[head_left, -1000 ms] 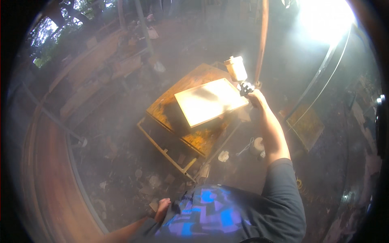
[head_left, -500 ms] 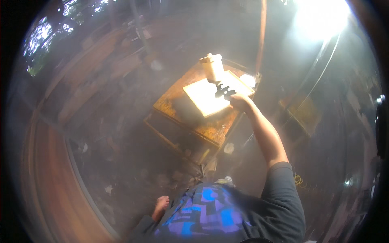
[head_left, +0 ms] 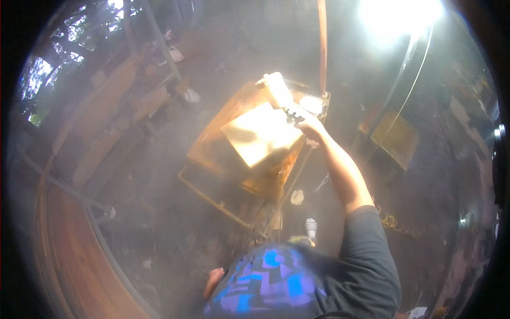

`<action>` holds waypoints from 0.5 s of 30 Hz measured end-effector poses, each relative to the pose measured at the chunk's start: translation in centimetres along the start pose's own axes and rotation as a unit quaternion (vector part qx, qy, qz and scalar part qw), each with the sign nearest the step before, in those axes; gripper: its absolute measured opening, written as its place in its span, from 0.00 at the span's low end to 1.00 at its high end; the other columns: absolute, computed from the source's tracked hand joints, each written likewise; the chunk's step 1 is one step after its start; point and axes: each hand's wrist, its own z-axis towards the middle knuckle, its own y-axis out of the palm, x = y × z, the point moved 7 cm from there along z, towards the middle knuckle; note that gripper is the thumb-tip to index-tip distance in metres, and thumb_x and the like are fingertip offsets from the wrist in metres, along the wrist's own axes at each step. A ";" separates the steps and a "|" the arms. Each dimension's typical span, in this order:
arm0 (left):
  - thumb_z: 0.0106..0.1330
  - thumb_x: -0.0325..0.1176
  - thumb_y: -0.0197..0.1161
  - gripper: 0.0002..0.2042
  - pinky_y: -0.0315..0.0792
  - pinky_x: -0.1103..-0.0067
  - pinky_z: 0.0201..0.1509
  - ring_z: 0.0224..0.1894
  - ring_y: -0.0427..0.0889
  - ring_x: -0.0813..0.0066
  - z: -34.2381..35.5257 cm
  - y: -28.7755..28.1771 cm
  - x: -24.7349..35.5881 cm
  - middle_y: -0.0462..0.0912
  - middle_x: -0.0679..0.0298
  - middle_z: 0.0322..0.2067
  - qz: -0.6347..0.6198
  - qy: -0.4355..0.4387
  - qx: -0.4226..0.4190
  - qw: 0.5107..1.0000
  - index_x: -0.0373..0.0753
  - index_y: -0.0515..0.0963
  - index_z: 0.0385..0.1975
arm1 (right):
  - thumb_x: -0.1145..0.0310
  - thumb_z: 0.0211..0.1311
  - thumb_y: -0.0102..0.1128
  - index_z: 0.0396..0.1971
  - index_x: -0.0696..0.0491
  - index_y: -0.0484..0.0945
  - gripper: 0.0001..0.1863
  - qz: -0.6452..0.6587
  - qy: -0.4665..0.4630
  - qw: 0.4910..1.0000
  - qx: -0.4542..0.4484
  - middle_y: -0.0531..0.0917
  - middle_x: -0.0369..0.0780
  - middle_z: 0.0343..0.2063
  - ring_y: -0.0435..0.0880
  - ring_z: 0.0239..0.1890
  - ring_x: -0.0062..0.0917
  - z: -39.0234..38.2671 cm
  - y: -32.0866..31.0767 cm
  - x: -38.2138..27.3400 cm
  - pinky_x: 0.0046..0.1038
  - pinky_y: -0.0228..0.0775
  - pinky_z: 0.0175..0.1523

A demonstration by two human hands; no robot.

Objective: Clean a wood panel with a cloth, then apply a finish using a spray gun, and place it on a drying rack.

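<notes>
A: Right hand?
B: Right hand (head_left: 309, 127) is wrapped round the grip of a spray gun (head_left: 294, 114). Arm is stretched out forward. Finger detail is partly washed out by glare.
A: Gun, where exactly?
B: Over the far right part of the pale panel (head_left: 254, 138), cup (head_left: 277, 90) above the gun body, leaning up and to the left. Can't tell how big the gap to the panel is.
A: And the panel?
B: On the worktop (head_left: 204, 151), out ahead of the person, set askew. Very bright, surface mostly blown out. Can't tell if it lies flat or is propped.
A: Worktop?
B: Brownish-orange, turned at an angle, a thin frame (head_left: 218, 204) showing below its near side.
A: Left hand?
B: Left hand (head_left: 214, 277) is low, just beside the shirt (head_left: 265, 284), well apart from the panel. Blurred and partly hidden; can't tell how far it's open or whether it has hold of anything.
A: Around that?
B: Haze everywhere. Bright light (head_left: 401, 16) at upper right, upright post (head_left: 323, 48) behind the worktop, yellowish board (head_left: 396, 139) off to the right, yellow coil (head_left: 390, 219) just beside the right sleeve (head_left: 367, 242), pale lump (head_left: 297, 197) on the floor near the frame.
</notes>
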 end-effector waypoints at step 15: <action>0.71 0.43 0.56 0.21 0.74 0.70 0.49 0.47 0.81 0.65 16.7 -6.0 9.3 0.81 0.55 0.48 -0.200 0.129 0.024 0.971 0.34 0.73 0.54 | 0.60 0.56 0.57 0.51 0.51 0.77 0.22 -0.216 0.163 0.954 0.131 0.80 0.48 0.51 0.79 0.55 0.44 12.5 9.9 5.2 0.42 0.72 0.58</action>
